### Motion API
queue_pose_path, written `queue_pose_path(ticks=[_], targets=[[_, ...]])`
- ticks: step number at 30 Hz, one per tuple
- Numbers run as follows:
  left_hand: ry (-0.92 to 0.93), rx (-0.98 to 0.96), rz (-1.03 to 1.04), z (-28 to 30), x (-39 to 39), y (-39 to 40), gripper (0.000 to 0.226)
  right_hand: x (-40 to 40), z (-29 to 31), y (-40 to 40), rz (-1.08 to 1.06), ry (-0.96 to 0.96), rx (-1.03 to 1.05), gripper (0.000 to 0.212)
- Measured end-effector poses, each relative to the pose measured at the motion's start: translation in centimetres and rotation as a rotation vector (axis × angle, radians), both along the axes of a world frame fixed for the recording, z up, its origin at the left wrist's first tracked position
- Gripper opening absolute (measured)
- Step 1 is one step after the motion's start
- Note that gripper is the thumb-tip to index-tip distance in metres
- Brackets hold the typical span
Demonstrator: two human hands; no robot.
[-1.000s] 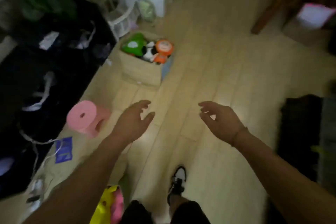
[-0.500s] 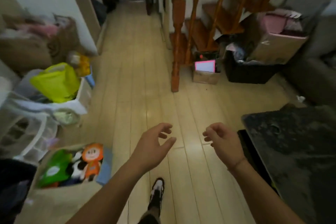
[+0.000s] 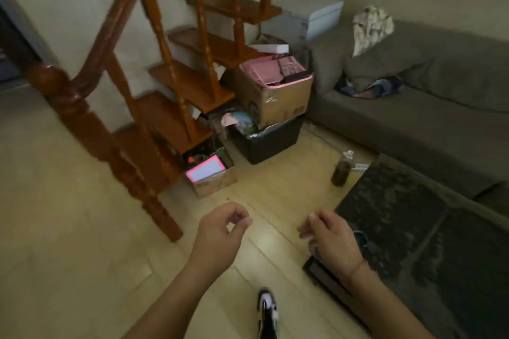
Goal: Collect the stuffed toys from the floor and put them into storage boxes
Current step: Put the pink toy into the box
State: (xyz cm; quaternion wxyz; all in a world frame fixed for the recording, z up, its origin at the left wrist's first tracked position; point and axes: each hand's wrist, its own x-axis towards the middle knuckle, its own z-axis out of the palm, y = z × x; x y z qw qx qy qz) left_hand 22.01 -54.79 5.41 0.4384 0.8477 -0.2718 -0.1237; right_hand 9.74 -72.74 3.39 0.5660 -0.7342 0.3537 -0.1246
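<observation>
Head view: the left hand (image 3: 220,231) and right hand (image 3: 332,239) hang over the floor (image 3: 68,228), fingers loosely curled, holding nothing. No stuffed toy shows. Beside the stairs (image 3: 176,107) a cardboard box (image 3: 275,93) sits on a black bin (image 3: 267,140); a small box (image 3: 213,183) stands nearby. A sofa (image 3: 413,107) lies right.

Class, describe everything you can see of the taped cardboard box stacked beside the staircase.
The cardboard box is brown, with shiny clear tape across its front and a dark printed mark at its lower left. Its top is open, with a pink edge along the rim, and it holds pink sheets and dark items. It sits slightly askew on a black bin, between the wooden stairs and the grey sofa. A white flat box shows at its far edge. Neither hand touches it.
</observation>
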Motion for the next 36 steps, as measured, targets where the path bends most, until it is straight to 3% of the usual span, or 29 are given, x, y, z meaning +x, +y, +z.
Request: queue_pose_path(ticks=[10, 14, 16, 20, 22, 25, 29, 33, 36], targets=[[0.100, 0.008, -0.100, 0.1, 21.3, -17.0, 0.023, 20.0, 0.9, -16.8, -0.164, 0.028, 0.047, 0.037], [0.084, 0.026, -0.130, -1.3, 30.4, -23.7, 0.023, 27.7, 0.2, -22.9, -0.211, 0.034, 0.040, 0.022], [0.073, 0.045, -0.185, -2.0, 34.8, -27.6, 0.022, 31.3, -0.8, -26.1, -0.261, 0.026, 0.047, 0.017], [0.095, 0.091, -0.331, -2.3, 42.4, -36.1, 0.011, 36.9, -1.8, -32.3, -0.389, 0.048, 0.088, 0.033], [0.102, 0.113, -0.444, -2.1, 45.8, -41.7, 0.009, 38.8, -2.1, -35.8, -0.479, 0.021, 0.091, 0.023], [0.167, 0.154, -0.592, -2.0, 48.2, -50.4, 0.019, 39.3, -2.1, -40.4, -0.658, 0.002, 0.122, 0.014], [0.168, 0.145, -0.797, -2.9, 47.6, -61.7, 0.021, 37.9, -3.2, -47.0, -0.861, 0.050, 0.146, 0.037], [0.129, 0.238, -0.958, -4.9, 46.1, -71.5, 0.026, 37.2, -5.2, -54.6, -1.002, 0.025, 0.187, 0.018], [0.126, 0.283, -1.028, -5.7, 45.1, -77.8, 0.029, 36.9, -6.5, -60.1, -1.012, 0.072, 0.197, 0.032]])
